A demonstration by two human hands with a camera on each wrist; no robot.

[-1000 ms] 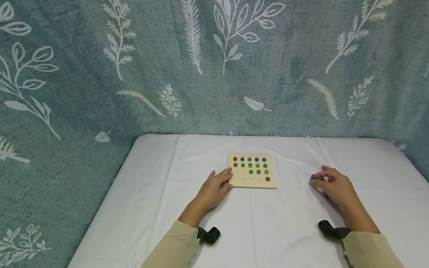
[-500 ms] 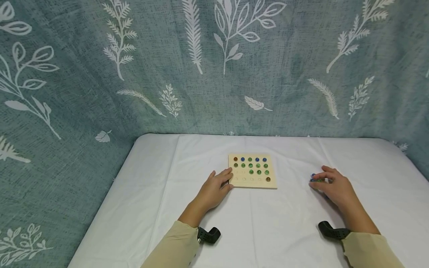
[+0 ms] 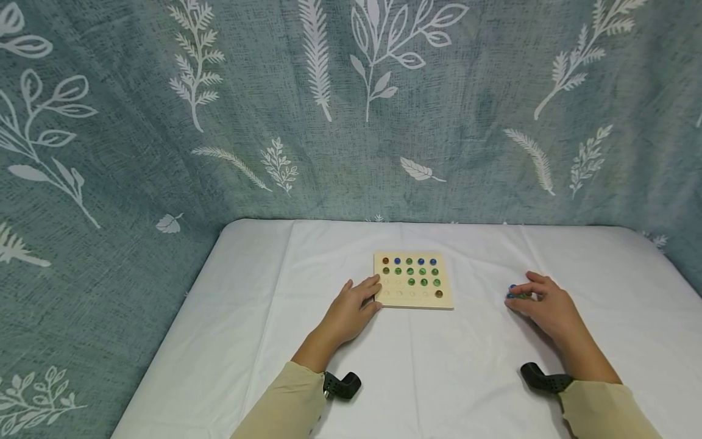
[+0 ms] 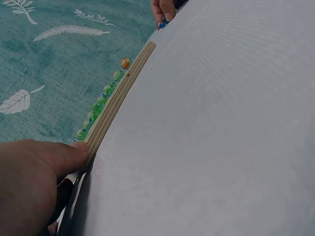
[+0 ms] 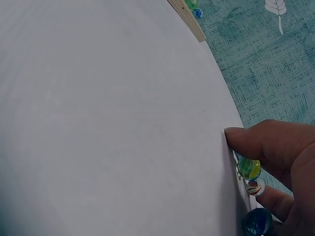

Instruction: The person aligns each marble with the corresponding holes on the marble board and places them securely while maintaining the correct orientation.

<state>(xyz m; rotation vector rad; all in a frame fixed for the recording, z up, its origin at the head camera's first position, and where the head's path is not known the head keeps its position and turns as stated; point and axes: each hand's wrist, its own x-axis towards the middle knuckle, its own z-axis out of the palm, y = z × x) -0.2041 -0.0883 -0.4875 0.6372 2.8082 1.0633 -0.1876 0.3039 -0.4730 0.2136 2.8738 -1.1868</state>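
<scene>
Head view: left hand (image 3: 351,308) lies flat, fingers steadying board (image 3: 414,280). Right hand (image 3: 540,305) fingers curl over loose marbles (image 5: 249,168) on counter (image 3: 439,366). Best pinch one marble cleanly, keep board braced.

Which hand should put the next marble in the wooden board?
Probably the right hand: its fingers are already on the loose marbles. The left hand rests against the wooden board edge, holding no marble.
</scene>
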